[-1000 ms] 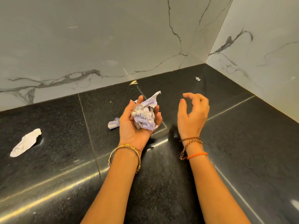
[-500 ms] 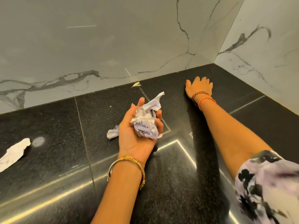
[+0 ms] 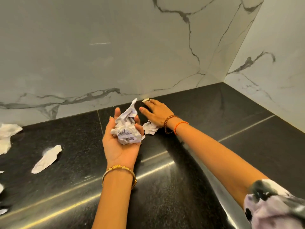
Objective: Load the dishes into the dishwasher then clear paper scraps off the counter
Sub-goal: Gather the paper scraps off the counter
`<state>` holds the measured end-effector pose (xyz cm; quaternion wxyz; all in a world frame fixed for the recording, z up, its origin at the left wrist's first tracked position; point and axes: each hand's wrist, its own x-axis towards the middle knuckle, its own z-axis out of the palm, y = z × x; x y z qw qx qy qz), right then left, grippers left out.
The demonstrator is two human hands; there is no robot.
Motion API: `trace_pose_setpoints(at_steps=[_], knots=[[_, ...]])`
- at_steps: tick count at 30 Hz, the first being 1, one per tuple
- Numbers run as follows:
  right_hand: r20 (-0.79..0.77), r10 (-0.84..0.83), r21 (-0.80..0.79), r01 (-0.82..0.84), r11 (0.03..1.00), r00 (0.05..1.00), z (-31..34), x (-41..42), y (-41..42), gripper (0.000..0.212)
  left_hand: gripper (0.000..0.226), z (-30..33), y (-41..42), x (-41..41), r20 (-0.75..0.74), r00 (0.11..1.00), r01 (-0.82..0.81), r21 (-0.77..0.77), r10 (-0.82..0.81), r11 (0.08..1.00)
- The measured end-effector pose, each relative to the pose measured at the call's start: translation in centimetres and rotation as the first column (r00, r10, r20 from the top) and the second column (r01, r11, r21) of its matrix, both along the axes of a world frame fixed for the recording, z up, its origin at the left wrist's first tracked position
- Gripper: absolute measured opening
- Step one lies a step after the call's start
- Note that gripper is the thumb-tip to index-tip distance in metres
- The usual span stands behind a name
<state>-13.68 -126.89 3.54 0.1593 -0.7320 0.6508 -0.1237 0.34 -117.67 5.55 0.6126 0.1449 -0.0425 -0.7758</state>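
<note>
Left hand [image 3: 121, 142] cupping crumpled paper wad [image 3: 126, 129], right hand [image 3: 156, 113] fingertips at small scrap [image 3: 145, 100], black counter [image 3: 231, 129]

wall: white marble wall [image 3: 115, 55], grey veins | corner: right side wall [image 3: 272, 66]

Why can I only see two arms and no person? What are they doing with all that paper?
The camera sits on the person's head and looks down, so you see only their arms, as if through their eyes. The picture shows a black counter in a corner with marble walls. The left hand is palm up, cupping a crumpled paper wad. The right hand reaches to the back wall, its fingertips at a tiny scrap; I cannot tell whether it is pinched yet. Another scrap lies by that wrist. More white scraps lie on the left, one long piece and a bigger one at the edge. The person is gathering paper to clear the counter.
</note>
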Motion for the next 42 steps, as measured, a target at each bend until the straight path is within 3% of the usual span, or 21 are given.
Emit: trace_pose_setpoints(at_steps=[2,6,12,15,18,21,24,29,34,36,38,40,42], knots=[[0.003,-0.002,0.025,0.002,1.000,1.000,0.6,-0.1,0.2,0.055,0.017,-0.1,0.0,0.8,-0.002,1.000,-0.024,0.040,0.024,0.999],[-0.001,0.025,0.032,-0.025,0.999,1.000,1.4,-0.6,2.2,0.051,0.026,0.0,-0.1,1.6,0.040,0.997,-0.074,0.115,0.070,0.991],[0.219,0.001,-0.042,0.008,0.999,0.976,0.5,0.9,8.3,0.044,0.026,0.2,0.0,3.2,0.127,0.981,-0.159,0.105,0.146,0.982],[0.272,0.020,-0.088,0.005,0.996,0.962,0.4,2.4,10.3,0.074,0.026,0.1,-0.2,4.1,0.149,0.972,-0.195,0.085,0.181,0.977],[0.104,0.028,-0.186,-0.009,0.983,0.994,0.1,4.3,10.4,0.096,0.025,-0.1,-0.3,4.8,0.136,0.968,-0.223,0.085,0.211,0.971],[-0.082,-0.059,-0.132,0.047,0.990,0.995,-0.2,6.3,9.3,0.076,0.025,-0.2,-0.4,5.0,0.142,0.966,-0.229,0.099,0.214,0.968],[-0.232,-0.107,-0.236,0.051,0.970,0.967,-0.7,6.8,8.2,0.049,0.026,-0.3,-0.5,4.7,0.124,0.974,-0.207,0.138,0.190,0.969],[-0.156,-0.280,-0.232,0.240,0.943,0.947,-0.5,5.3,7.9,0.039,0.028,-0.8,-0.7,5.1,0.117,0.979,-0.188,0.183,0.169,0.965],[-0.156,-0.214,-0.235,0.175,0.956,0.964,-0.4,4.9,10.0,0.039,0.028,-0.6,-0.4,4.1,0.106,0.988,-0.134,0.194,0.115,0.972],[-0.048,-0.202,-0.311,0.177,0.934,0.978,-0.8,4.6,11.0,0.042,0.028,-0.5,0.0,3.1,0.105,0.992,-0.087,0.199,0.067,0.976],[0.273,-0.209,-0.393,0.307,0.867,0.939,-1.2,4.0,12.2,0.044,0.028,-0.2,0.6,2.0,0.135,0.990,-0.052,0.198,0.025,0.979],[0.602,-0.213,-0.351,0.494,0.796,0.770,-0.6,3.2,13.4,0.044,0.027,0.2,1.4,1.0,0.159,0.987,-0.007,0.198,-0.025,0.980],[0.770,-0.160,-0.326,0.597,0.733,0.617,0.6,2.6,14.3,0.045,0.027,0.5,2.5,0.2,0.139,0.987,0.061,0.181,-0.087,0.982]])
